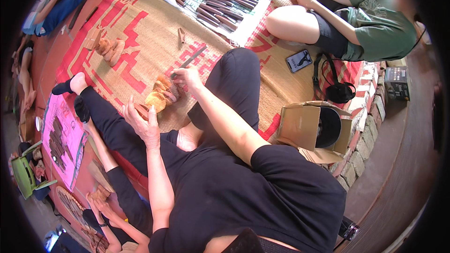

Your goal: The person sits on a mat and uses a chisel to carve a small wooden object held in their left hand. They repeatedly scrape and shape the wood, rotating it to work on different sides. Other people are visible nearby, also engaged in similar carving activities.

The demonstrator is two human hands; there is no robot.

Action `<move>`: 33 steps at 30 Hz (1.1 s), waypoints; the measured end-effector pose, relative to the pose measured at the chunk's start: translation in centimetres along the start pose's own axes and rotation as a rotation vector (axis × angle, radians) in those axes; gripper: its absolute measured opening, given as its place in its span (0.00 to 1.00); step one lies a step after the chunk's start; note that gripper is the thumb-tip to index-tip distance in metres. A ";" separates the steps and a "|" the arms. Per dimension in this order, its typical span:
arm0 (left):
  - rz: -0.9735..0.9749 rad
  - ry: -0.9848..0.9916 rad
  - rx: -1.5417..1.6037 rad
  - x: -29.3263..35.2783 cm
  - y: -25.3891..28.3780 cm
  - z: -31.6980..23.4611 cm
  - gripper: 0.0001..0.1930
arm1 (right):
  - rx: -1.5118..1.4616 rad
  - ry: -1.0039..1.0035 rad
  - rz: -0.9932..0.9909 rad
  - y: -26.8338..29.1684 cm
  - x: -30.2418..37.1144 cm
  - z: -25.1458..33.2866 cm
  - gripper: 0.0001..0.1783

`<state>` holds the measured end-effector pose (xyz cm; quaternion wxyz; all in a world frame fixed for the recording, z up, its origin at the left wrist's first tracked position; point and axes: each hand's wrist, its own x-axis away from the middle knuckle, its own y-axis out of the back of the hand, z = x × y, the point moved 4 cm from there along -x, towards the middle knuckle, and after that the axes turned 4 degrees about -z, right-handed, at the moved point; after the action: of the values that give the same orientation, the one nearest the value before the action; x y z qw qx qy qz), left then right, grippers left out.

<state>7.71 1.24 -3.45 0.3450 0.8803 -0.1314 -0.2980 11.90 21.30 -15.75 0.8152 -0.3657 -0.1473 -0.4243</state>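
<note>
In front of my lap is a carved wooden piece (158, 99) with rounded, orange-yellow lobes. My left hand (144, 124) grips its reddish-brown near end between thumb and fingers. My right hand (187, 79), at the far right side of the carving, is closed around a long, flat, dark-grey hand tool (193, 57) that points up and to the right. The tool's lower end is partly hidden by my fingers. Another knobbly wooden carving (110, 50) stands on the patterned straw mat (101, 82), beyond my outstretched left leg.
Many dark-handled tools (218, 0) lie on a white sheet at the far side. A person in green (379, 28) sits at right, near a phone (298, 61), a black pouch (340, 92) and an open cardboard box (300, 124). A pink sheet (70, 152) holds more tools.
</note>
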 end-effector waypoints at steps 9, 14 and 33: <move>0.002 0.013 0.007 -0.2 -0.1 0.1 0.32 | 0.023 -0.083 -0.064 0.9 -0.8 -1.8 0.12; -0.005 0.042 0.012 -0.1 -0.1 0.5 0.32 | 0.124 -0.017 0.055 -0.3 0.0 -2.1 0.11; -0.009 0.032 0.005 0.1 -0.2 0.5 0.32 | 0.053 0.040 0.031 -0.2 -0.4 -1.5 0.07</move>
<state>7.44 1.09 -3.92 0.3434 0.8864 -0.1228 -0.2852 11.40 20.37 -16.89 0.8339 -0.3376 -0.1366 -0.4147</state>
